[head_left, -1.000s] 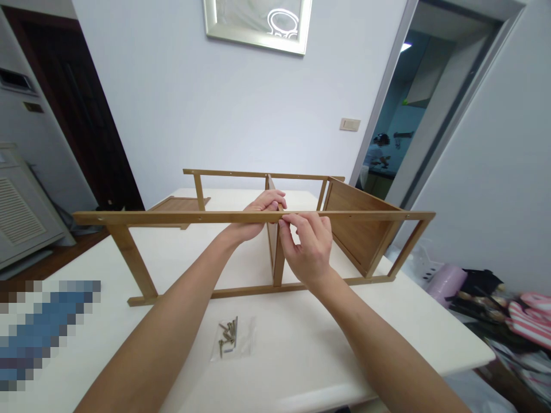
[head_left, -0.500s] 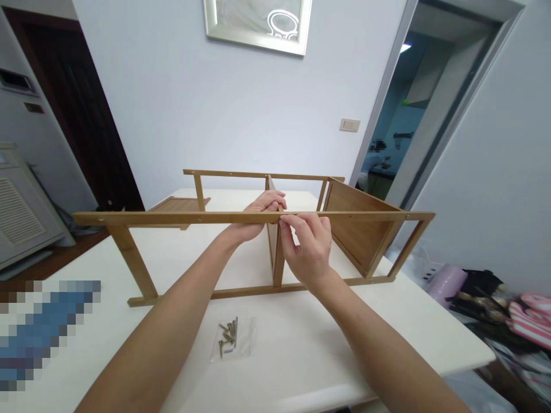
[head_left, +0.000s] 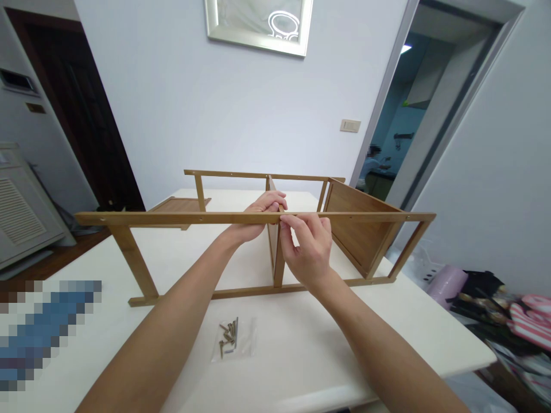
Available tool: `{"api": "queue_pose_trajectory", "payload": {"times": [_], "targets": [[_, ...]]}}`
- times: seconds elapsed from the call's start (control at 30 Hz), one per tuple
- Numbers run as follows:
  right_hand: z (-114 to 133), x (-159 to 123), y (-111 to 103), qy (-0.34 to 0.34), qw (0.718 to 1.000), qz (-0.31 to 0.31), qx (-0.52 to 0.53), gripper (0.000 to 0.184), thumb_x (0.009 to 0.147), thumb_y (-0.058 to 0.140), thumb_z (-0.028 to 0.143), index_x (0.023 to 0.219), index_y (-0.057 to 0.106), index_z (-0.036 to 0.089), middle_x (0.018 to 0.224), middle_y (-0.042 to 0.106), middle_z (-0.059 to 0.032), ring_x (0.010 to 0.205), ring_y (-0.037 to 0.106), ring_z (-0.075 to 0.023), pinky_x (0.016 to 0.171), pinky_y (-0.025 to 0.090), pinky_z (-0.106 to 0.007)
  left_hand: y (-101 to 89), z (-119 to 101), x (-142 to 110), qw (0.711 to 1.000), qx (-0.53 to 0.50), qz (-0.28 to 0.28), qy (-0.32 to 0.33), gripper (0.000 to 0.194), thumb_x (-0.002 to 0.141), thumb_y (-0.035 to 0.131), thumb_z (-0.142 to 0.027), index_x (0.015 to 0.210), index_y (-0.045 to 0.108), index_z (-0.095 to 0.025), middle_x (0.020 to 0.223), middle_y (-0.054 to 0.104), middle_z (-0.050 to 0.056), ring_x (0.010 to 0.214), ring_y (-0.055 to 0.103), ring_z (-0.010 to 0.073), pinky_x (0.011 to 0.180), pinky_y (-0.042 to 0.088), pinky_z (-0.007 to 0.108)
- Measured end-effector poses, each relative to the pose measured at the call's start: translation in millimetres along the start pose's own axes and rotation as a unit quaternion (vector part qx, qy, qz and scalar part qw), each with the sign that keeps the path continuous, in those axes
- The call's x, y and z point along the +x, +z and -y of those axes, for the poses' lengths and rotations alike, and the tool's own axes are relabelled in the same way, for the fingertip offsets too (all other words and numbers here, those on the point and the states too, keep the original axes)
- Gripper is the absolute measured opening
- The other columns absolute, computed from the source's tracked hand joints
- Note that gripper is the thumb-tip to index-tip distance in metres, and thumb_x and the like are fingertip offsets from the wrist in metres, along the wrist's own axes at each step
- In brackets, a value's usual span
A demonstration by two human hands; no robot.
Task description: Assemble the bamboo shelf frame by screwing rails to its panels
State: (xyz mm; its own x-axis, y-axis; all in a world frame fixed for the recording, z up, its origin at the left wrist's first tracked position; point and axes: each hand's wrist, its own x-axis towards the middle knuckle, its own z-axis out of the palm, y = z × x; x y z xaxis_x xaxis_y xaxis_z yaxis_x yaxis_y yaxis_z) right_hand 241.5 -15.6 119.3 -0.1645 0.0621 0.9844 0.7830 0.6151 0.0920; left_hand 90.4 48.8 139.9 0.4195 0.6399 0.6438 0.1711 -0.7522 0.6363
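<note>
A wooden shelf frame (head_left: 172,218) lies on its side across the white table (head_left: 301,355). My left hand (head_left: 262,209) reaches behind its near top rail and closes around the upper edge of the middle shelf panel (head_left: 272,246). Thumb and forefinger of my right hand (head_left: 307,244) pinch together at the rail's front face, where the middle panel joins it. Whatever is between those fingertips is too small or hidden to make out. A second panel (head_left: 359,226) is fitted towards the right end. In front of the frame, a clear plastic bag (head_left: 245,338) holds several screws (head_left: 230,332).
Another wooden panel (head_left: 178,205) lies flat on the table's far left. Beyond the table's right edge are a purple roll (head_left: 447,285) and piled belongings. A person (head_left: 373,163) is in the room through the doorway. A pixelated blue patch (head_left: 51,327) covers the left foreground.
Both hands keep the same hold on the frame. The view shifts very slightly, and the person beyond the doorway has moved a little.
</note>
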Motion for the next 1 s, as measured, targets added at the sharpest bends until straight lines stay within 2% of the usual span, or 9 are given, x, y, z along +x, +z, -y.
{"api": "queue_pose_trajectory", "payload": {"times": [0.13,0.3,0.43,0.57,0.67,0.9,1.0], "targets": [[-0.5,0.0,0.9,-0.001,1.000,0.000,0.001,0.010,0.089,0.057,0.013,0.096,0.060,0.020,0.084,0.070,-0.0037,0.077,0.063,-0.0141,0.069,0.033,-0.032,0.1,-0.6,0.2,1.000,0.000,-0.001,0.000,0.040,0.094,0.039,-0.054,0.099,0.060,-0.019,0.130,0.053,0.012,0.107,0.056,0.0211,0.098,0.044,0.039],[-1.8,0.8,0.9,0.005,1.000,0.004,0.000,0.002,0.090,0.058,0.018,0.090,0.057,0.020,0.083,0.071,-0.0031,0.069,0.059,-0.0128,0.069,0.033,-0.032,-0.5,-2.3,0.5,1.000,0.011,0.000,0.000,0.040,0.094,0.039,-0.053,0.098,0.060,-0.019,0.130,0.053,0.012,0.115,0.053,0.0228,0.101,0.043,0.039],[-2.2,1.6,0.0,-0.002,1.000,-0.002,0.003,0.010,0.091,0.061,0.022,0.083,0.053,0.020,0.076,0.068,-0.0008,0.065,0.056,-0.0122,0.067,0.032,-0.031,-1.3,-3.5,0.2,1.000,0.017,0.002,0.000,0.041,0.095,0.038,-0.053,0.095,0.060,-0.018,0.130,0.052,0.013,0.118,0.051,0.0231,0.102,0.042,0.040],[-1.5,1.1,0.8,0.007,1.000,-0.014,0.006,0.009,0.090,0.062,0.024,0.093,0.056,0.019,0.077,0.067,-0.0019,0.066,0.057,-0.0133,0.067,0.034,-0.031,-1.5,-3.7,-0.2,1.000,0.013,0.006,-0.008,0.041,0.095,0.038,-0.053,0.095,0.060,-0.019,0.132,0.051,0.012,0.115,0.052,0.0222,0.101,0.043,0.039],[-1.1,0.7,1.1,0.014,1.000,-0.014,0.008,0.009,0.089,0.061,0.020,0.098,0.059,0.019,0.081,0.069,-0.0036,0.067,0.058,-0.0137,0.068,0.036,-0.032,-1.1,-3.1,-0.1,1.000,0.006,0.005,0.000,0.039,0.095,0.038,-0.051,0.096,0.060,-0.019,0.131,0.051,0.012,0.119,0.051,0.0224,0.102,0.042,0.039],[-1.4,1.3,0.1,0.005,1.000,0.001,-0.008,0.001,0.090,0.059,0.019,0.090,0.058,0.019,0.082,0.069,-0.0040,0.071,0.060,-0.0142,0.069,0.035,-0.032,-0.9,-4.0,-0.5,1.000,0.006,0.004,-0.008,0.040,0.095,0.038,-0.051,0.098,0.061,-0.019,0.132,0.051,0.012,0.114,0.053,0.0223,0.099,0.044,0.038],[-1.3,1.5,0.2,-0.002,1.000,0.003,-0.020,0.008,0.090,0.060,0.021,0.084,0.056,0.019,0.080,0.067,-0.0037,0.073,0.059,-0.0150,0.068,0.034,-0.033,-1.2,-4.9,-0.8,1.000,0.010,0.008,-0.010,0.040,0.095,0.039,-0.051,0.098,0.062,-0.019,0.133,0.051,0.012,0.116,0.053,0.0221,0.100,0.044,0.037]]}}
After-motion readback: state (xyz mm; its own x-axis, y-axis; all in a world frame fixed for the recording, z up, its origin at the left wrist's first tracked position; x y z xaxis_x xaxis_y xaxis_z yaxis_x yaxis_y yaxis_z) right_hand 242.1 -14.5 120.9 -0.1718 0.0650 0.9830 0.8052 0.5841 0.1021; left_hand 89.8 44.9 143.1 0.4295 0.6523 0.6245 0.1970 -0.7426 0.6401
